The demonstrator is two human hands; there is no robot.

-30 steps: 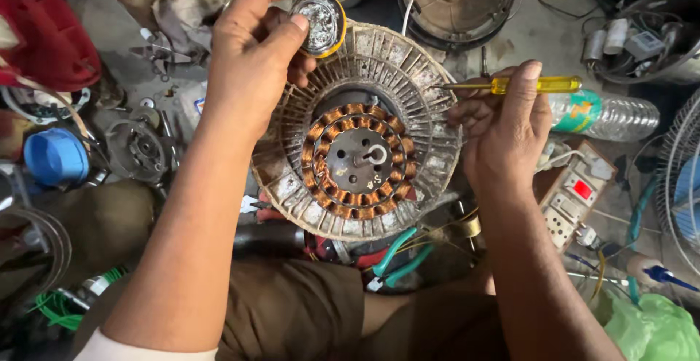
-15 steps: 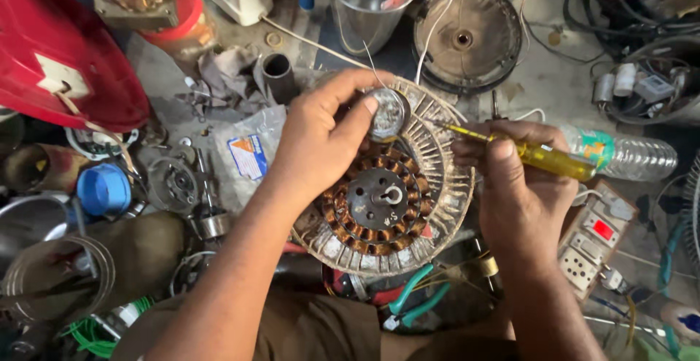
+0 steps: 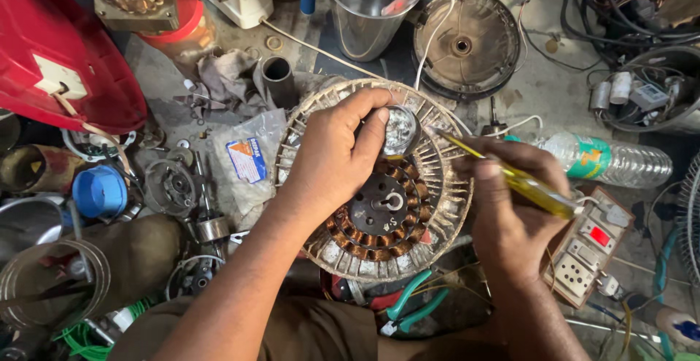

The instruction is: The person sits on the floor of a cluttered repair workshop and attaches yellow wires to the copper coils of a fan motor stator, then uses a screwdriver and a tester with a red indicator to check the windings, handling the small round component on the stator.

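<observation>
A round fan motor stator (image 3: 379, 215) with copper windings and a grey finned rim lies in front of me. My left hand (image 3: 332, 160) rests on its upper part, fingers pinching a small round metal part (image 3: 399, 129) at the rim. My right hand (image 3: 510, 215) grips a yellow-handled screwdriver (image 3: 525, 186), whose tip points at that metal part.
A steel jug (image 3: 364, 11) and a round motor cover (image 3: 467, 44) lie behind. A plastic bottle (image 3: 612, 160) and a switch board (image 3: 587, 255) are at the right. Green-handled pliers (image 3: 408, 306) lie near me. A red casing (image 3: 58, 47), a blue cap (image 3: 98, 192) and scrap parts crowd the left.
The view has shifted down and right over the bench. My left hand slid down onto the stator with the round part. The screwdriver tilted from level to pointing at that part.
</observation>
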